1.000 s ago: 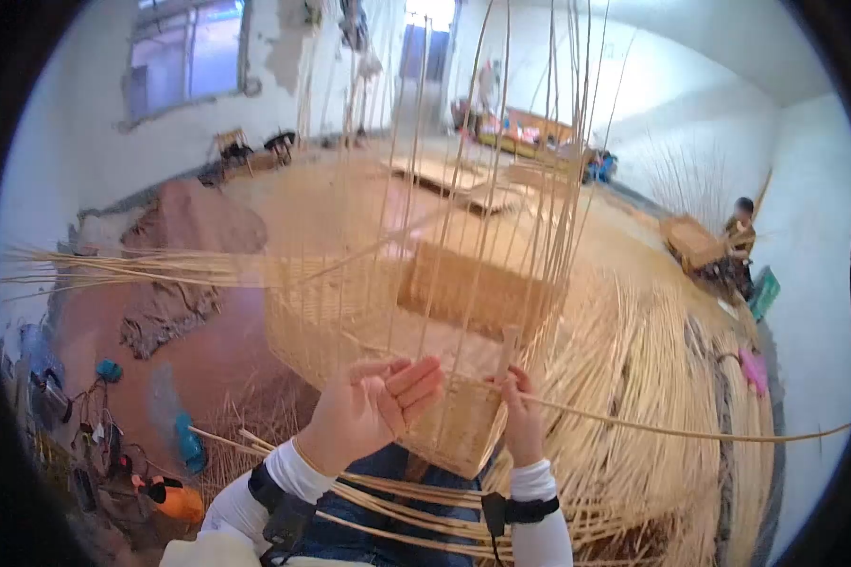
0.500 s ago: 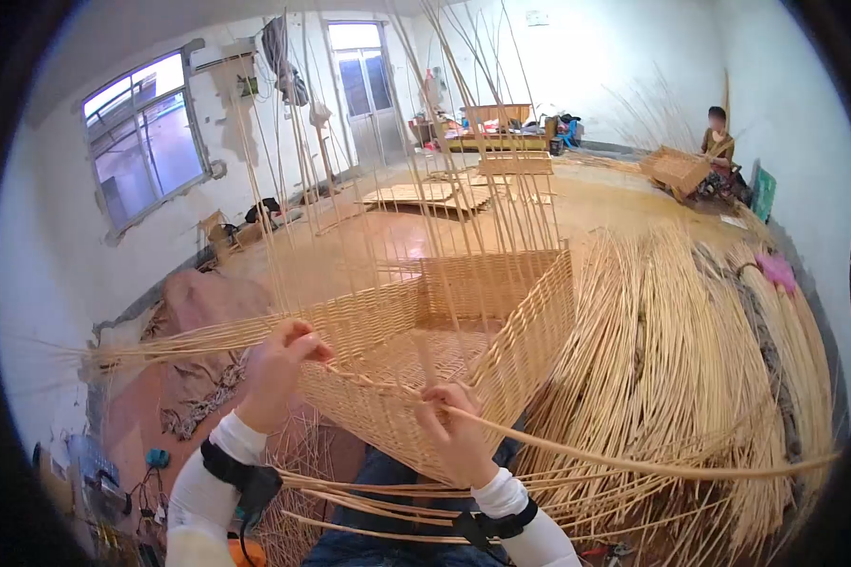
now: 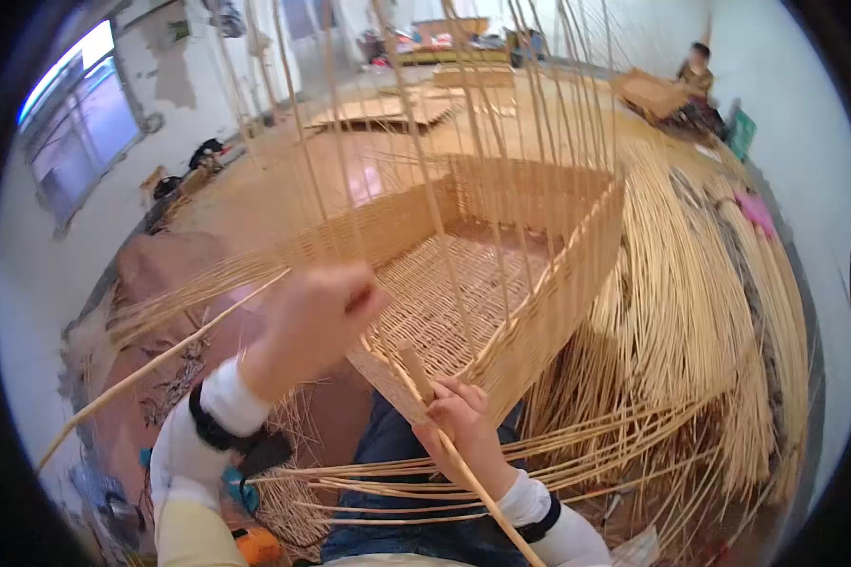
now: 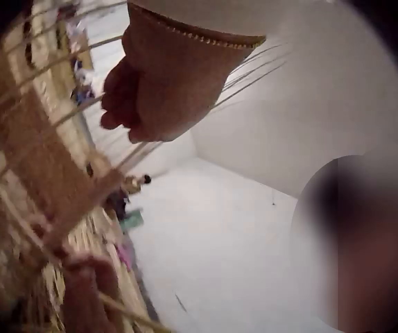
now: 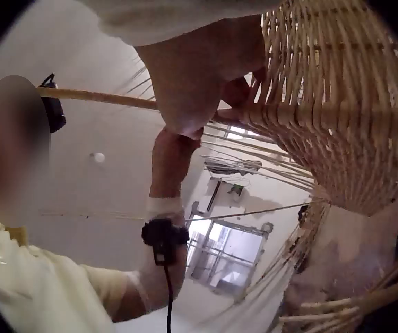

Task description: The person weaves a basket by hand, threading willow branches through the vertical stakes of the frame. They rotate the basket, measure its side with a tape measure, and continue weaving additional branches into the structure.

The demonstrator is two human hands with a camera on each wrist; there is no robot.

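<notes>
A large square wicker basket stands tilted toward me, tall thin upright rods rising from its rim. My right hand grips a long willow rod at the near corner. Just above its knuckles a short, thick stick juts up. Blurred, my left hand is raised beside the near left rim with fingers curled; nothing shows in it. In the left wrist view upright rods overlap that hand. A pale rod slants down to the left, its end close to the left hand.
Long peeled rods lie in a thick heap at the right. More rods cross in front of my legs. A brown cloth lies at left, and flat woven panels lie farther back. Another person sits by the far right wall.
My left hand has gone from an open palm near the corner to curled fingers, raised at the left. The right hand's rod swings from pointing right to pointing down toward me.
</notes>
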